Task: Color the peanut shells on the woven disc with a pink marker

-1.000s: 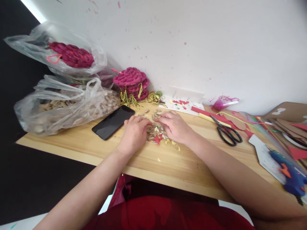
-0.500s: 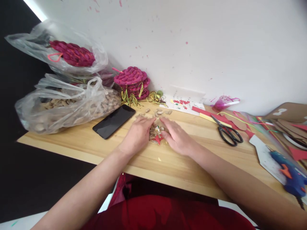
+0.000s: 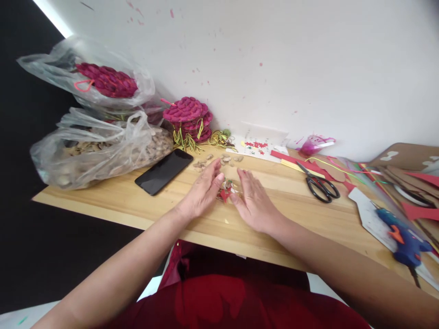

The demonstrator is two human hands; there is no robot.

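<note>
Between my two hands lies a small heap of scraps (image 3: 226,189), with red, white and green bits and brown pieces partly hidden by my fingers. My left hand (image 3: 205,187) rests on its edge at the left side of the heap, palm turned inward, fingers stretched out. On the right side, my right hand (image 3: 254,199) is tilted the same way with fingers extended, its thumb close to the red scraps. Neither hand grips anything. Just beyond them several peanut shells (image 3: 225,160) are scattered on the wooden table (image 3: 206,233).
Left of my hands lies a black phone (image 3: 163,172), beside a plastic bag of shells (image 3: 103,155). Purple round woven pieces (image 3: 187,112) are stacked behind. To the right are black-handled scissors (image 3: 322,188), a blue glue gun (image 3: 401,237) and paper with small stars (image 3: 260,146).
My hands have parted slightly, the right one shifting away from the heap, and the left hand has turned more onto its edge. The heap looks more gathered. The view has shifted slightly.
</note>
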